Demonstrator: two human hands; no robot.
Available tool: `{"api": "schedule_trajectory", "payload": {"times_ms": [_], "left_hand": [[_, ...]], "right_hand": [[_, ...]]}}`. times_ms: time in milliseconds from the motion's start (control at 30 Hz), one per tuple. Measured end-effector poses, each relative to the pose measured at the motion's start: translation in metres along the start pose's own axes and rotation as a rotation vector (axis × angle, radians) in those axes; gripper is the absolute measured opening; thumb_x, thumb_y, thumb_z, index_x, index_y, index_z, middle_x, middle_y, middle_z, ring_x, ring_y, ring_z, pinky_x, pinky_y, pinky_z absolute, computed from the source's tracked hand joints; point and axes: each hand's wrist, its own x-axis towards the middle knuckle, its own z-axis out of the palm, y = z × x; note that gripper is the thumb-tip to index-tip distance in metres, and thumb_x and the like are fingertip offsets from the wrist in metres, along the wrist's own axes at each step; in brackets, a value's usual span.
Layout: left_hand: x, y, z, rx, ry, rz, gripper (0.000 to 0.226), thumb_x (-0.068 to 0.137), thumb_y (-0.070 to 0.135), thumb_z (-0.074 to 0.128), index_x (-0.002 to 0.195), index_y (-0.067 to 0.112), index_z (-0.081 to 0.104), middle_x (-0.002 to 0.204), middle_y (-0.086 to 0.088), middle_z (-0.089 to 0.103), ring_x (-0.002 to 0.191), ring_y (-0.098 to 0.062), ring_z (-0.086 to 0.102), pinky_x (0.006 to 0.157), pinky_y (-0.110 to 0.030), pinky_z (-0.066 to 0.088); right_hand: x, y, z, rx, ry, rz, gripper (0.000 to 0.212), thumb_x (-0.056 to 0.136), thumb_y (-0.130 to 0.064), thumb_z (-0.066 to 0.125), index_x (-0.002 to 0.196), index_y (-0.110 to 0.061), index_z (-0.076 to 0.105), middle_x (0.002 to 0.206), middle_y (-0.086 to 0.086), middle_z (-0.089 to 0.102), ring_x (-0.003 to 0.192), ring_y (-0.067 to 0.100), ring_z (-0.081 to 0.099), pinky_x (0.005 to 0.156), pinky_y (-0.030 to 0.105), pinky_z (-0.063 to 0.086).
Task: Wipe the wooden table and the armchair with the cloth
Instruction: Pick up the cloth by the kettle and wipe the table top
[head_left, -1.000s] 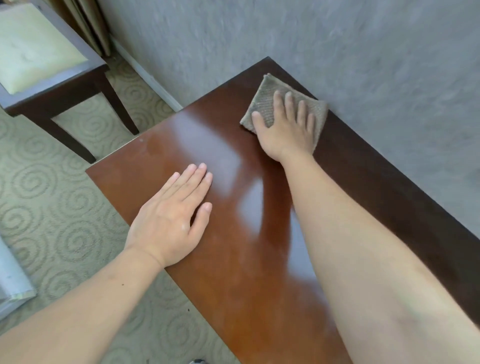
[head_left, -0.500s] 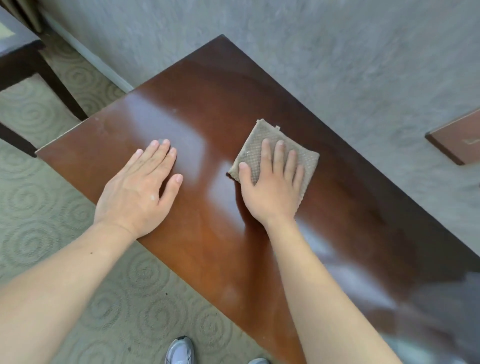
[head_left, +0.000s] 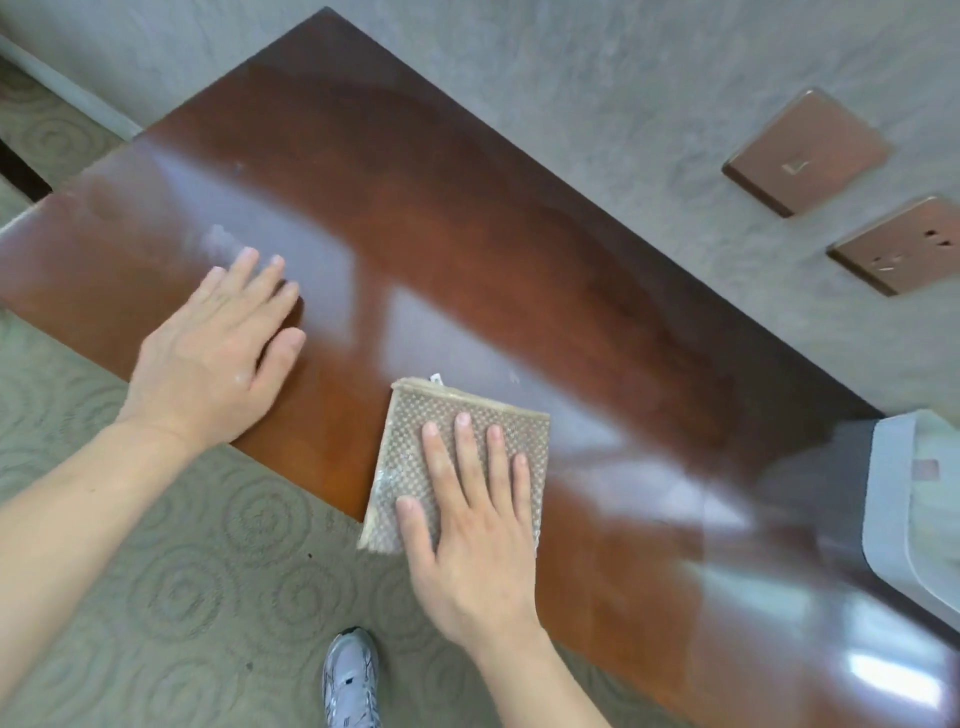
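Note:
A glossy reddish-brown wooden table runs diagonally against a grey wall. A folded beige woven cloth lies at the table's near edge, its lower corner hanging slightly over the carpet. My right hand lies flat on the cloth with fingers spread, pressing it down. My left hand rests flat on the bare tabletop to the left, fingers apart, holding nothing. The armchair is out of view apart from a dark sliver at the far left edge.
A white rounded object sits on the table at the right edge. Two brown wall plates are on the grey wall. Patterned green carpet lies below, with my grey sneaker near the table edge.
My right hand has dragged the cloth from the far wall side toward the near edge of the table. The view has swung right; the left hand stays flat on the tabletop.

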Motion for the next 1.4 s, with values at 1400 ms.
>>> {"api": "schedule_trajectory", "payload": {"times_ms": [1400], "left_hand": [[0.007,0.179,0.052,0.091,-0.262,0.116,0.082,0.100,0.063,0.020,0.159,0.007,0.023,0.168,-0.011,0.019,0.156,-0.024,0.013,0.128,-0.043,0.013]], "right_hand": [[0.011,0.151,-0.032,0.001,0.086,0.452,0.068,0.095,-0.063,0.016,0.157,-0.037,0.006,0.166,-0.002,0.003,0.153,0.026,-0.002,0.122,0.049,-0.002]]}}
